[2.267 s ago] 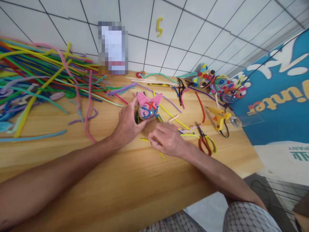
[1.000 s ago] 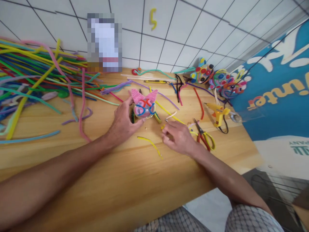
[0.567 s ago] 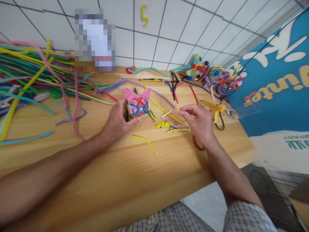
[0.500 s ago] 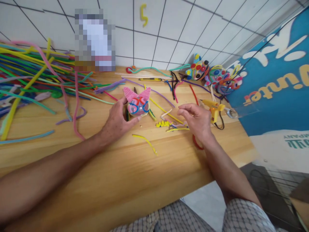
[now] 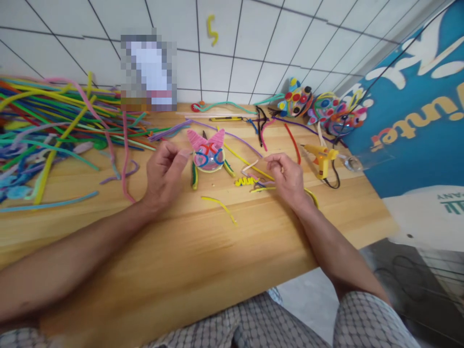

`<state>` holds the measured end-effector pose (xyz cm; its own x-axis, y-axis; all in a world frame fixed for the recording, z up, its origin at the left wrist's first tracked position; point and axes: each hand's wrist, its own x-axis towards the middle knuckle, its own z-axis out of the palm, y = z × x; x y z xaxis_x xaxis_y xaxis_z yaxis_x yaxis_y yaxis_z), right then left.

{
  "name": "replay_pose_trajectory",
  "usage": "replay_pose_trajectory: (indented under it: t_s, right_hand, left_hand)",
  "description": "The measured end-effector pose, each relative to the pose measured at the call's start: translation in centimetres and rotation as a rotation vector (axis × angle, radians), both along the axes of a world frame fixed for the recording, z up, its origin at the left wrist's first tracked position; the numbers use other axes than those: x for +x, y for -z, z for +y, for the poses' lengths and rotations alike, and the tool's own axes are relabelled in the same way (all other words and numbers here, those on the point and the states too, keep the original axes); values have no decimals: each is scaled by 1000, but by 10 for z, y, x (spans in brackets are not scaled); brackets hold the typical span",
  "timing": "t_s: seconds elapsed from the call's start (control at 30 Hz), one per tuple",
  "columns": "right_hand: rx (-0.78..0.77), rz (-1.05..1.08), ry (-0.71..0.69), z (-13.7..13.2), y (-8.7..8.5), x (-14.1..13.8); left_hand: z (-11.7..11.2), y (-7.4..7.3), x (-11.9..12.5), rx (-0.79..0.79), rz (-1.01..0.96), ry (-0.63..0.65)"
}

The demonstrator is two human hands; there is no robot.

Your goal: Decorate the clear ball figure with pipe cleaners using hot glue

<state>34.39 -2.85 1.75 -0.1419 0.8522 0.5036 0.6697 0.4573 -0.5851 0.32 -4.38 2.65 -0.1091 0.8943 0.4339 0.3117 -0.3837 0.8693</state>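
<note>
A clear ball craft (image 5: pixel 209 158) with pink pipe-cleaner ears and red and blue curls on its front stands on the wooden table. Just left of it is my left hand (image 5: pixel 165 176), apart from the ball, its fingers curled and thumb pressed to the index finger. My right hand (image 5: pixel 288 179) hovers to the right of the ball in a pinch. Whatever either pinch holds is too small to make out. Beneath and beside the right hand lie a coiled yellow pipe cleaner (image 5: pixel 247 181) and a pale bent piece (image 5: pixel 250 167).
A heap of coloured pipe cleaners (image 5: pixel 47 125) covers the left side. A yellow glue gun (image 5: pixel 322 159) with a cord lies at right. Behind are a yellow cutter knife (image 5: pixel 226 119) and several decorated balls (image 5: pixel 295 99) by the tiled wall. A short yellow pipe cleaner (image 5: pixel 220 205) lies in front.
My left hand has let go of the ball craft and drawn back left, closing its fingers. My right hand has shifted slightly left and remains pinched. The camera view has moved a little.
</note>
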Motion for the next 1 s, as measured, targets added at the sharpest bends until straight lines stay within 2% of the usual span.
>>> replay_pose_trajectory:
  t_s: [0.07,0.13,0.23,0.3,0.37,0.5,0.73,0.87,1.0]
  right_hand:
    - [18,-32,-4,0,0,1]
    - [17,-77,13,3,1,4]
    - [14,-144,36,7,4,8]
    - [45,-200,17,11,8,10]
    - [83,-264,-20,15,11,10]
    - [121,-391,-76,22,18,5]
    - [134,-522,-136,33,24,0]
    - [221,-488,-88,32,18,12]
    - [339,-450,64,21,-1,22]
  left_hand:
    - [-12,-5,2,48,48,105]
    - [-23,-7,5,140,157,280]
    - [-36,-2,14,217,395,518]
    - [-41,5,23,274,495,611]
    - [-44,14,33,318,557,641]
    - [-50,29,45,300,658,625]
    - [-54,35,50,359,721,615]
    - [-52,36,54,360,685,584]
    - [-50,30,54,289,514,615]
